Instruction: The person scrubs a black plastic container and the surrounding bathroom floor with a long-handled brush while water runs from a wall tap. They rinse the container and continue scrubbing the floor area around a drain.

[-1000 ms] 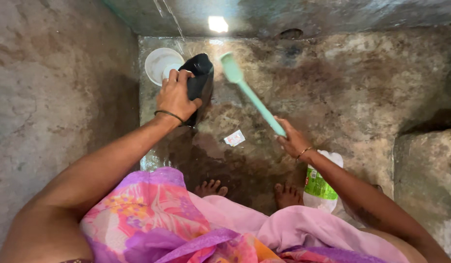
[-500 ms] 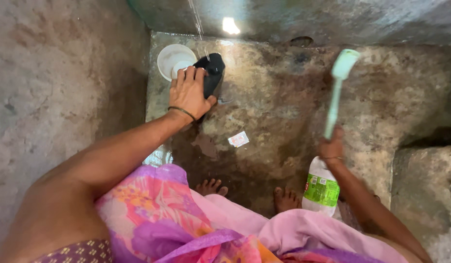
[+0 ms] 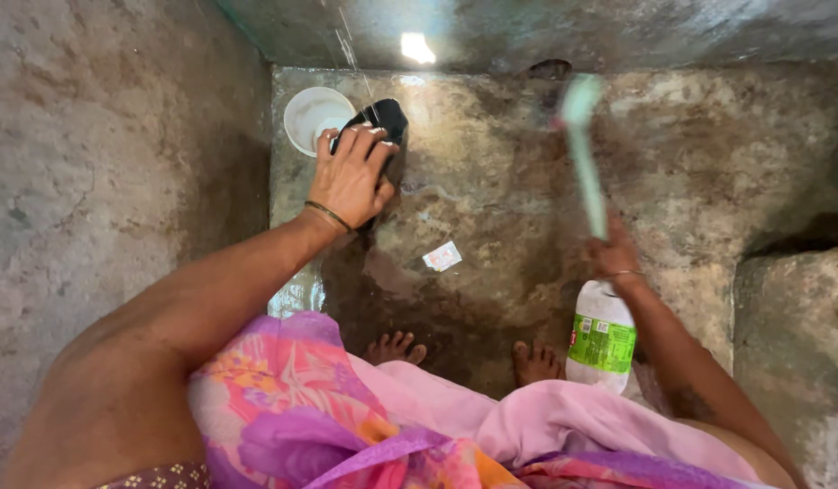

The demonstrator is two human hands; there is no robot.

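— What is the left hand (image 3: 351, 181) doing?

— It is clamped over a black sandal (image 3: 380, 127), fingers spread across the top and thumb hooked round the near side. The sandal's far end pokes out past the fingertips, under a thin stream of water (image 3: 354, 56) falling from above.

— And just beyond that hand?

— A white round lid or dish (image 3: 308, 116) lies on the wet stone floor (image 3: 491, 181), just to the left of the sandal's far end and touching or nearly touching it.

— The right hand (image 3: 612, 258)?

— Closed round the lower end of a pale green long-handled brush (image 3: 584, 149). The handle runs up and away from the hand and the head is blurred at the far end, well apart from the sandal.

— Anything close to that hand?

— A plastic bottle (image 3: 602, 337) with a green label stands just below the wrist, beside the right foot (image 3: 535, 362). The left foot (image 3: 396, 348) is nearer the middle.

— Between the two hands?

— A small white scrap of wrapper (image 3: 442, 256) lies on the dark, wet patch of floor, nearer the left hand than the right.
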